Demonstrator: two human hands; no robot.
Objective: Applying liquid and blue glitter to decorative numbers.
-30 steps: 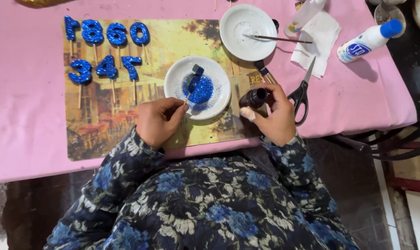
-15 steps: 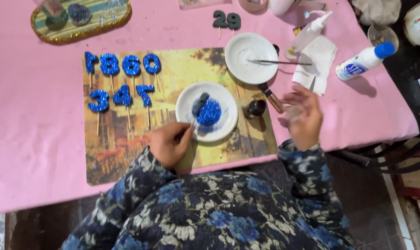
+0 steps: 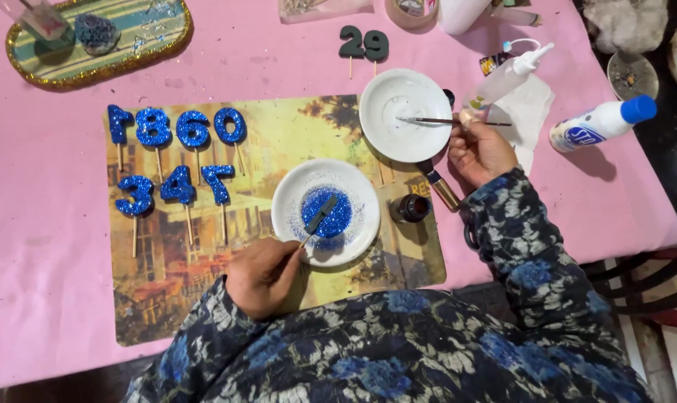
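My left hand pinches the thin wooden stick of a dark number piece, which lies in a pile of blue glitter on a white plate. My right hand is up at the right rim of a second white plate, with its fingertips closed on a thin brush that rests across the plate. Several blue-glittered numbers on sticks lie in two rows on the left of a picture placemat. A small open dark jar stands between the two plates.
Two unglittered dark numbers lie above the plates. A nozzle squeeze bottle, white tissue and a blue-capped glue bottle are at the right. A gold-rimmed oval tray sits far left. The pink table's edge runs near my body.
My right hand let go of the small dark jar and moved up to the brush on the far plate. My left hand stays on the stick in the glitter.
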